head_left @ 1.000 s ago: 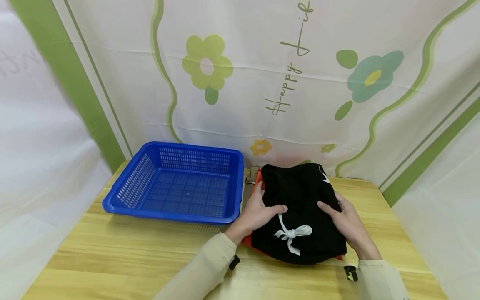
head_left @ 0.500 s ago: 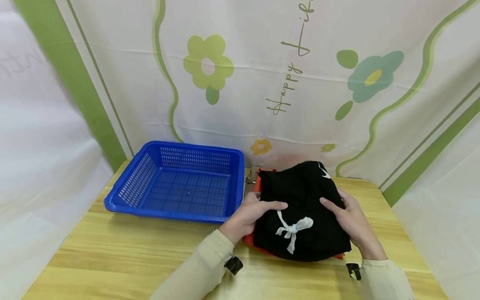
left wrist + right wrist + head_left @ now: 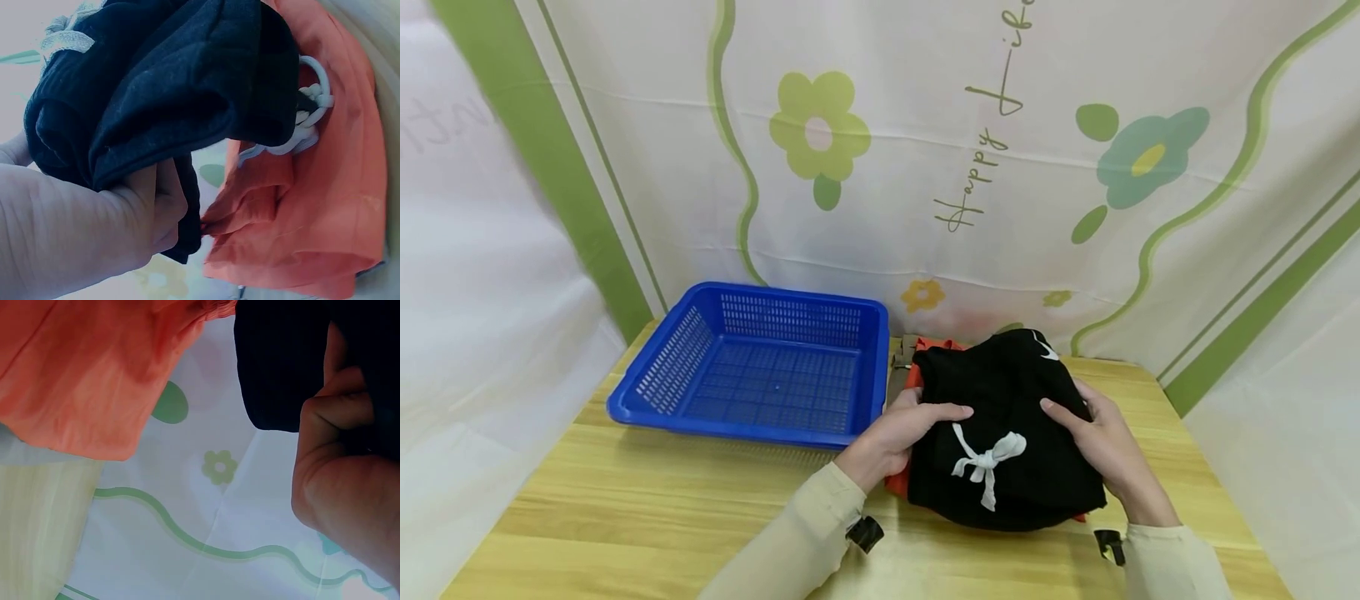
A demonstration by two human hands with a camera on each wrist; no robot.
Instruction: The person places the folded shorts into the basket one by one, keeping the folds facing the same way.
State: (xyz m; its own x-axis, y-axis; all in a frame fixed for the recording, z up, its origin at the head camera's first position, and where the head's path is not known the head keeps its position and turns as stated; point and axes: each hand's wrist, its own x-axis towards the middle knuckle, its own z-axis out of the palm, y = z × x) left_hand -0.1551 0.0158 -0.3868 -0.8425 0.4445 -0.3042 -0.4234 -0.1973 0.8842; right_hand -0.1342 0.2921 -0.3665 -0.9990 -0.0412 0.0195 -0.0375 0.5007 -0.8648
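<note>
Folded black drawstring shorts (image 3: pixel 1037 450), with a white bow at the front and a white mark at the far right corner, are held up between both hands. My left hand (image 3: pixel 904 427) grips their left side, thumb on top and fingers curled beneath. On the right side, my right hand (image 3: pixel 1105 437) grips them the same way. Below lies an orange garment (image 3: pixel 897 483) with a white cord, mostly covered in the head view. Both wrist views show a gap between the orange garment (image 3: pixel 337 187) and the black shorts (image 3: pixel 275 369).
A blue plastic basket (image 3: pixel 775 437) with slotted walls stands on the wooden table (image 3: pixel 662 517) to the left, close to the clothes. Some beige-brown fabric (image 3: pixel 901 354) pokes out behind the orange garment. A printed white curtain (image 3: pixel 880 225) hangs behind the table.
The black shorts have shifted slightly to the right, and their far left corner has dropped, so more of the orange garment shows behind. Both hands keep their hold.
</note>
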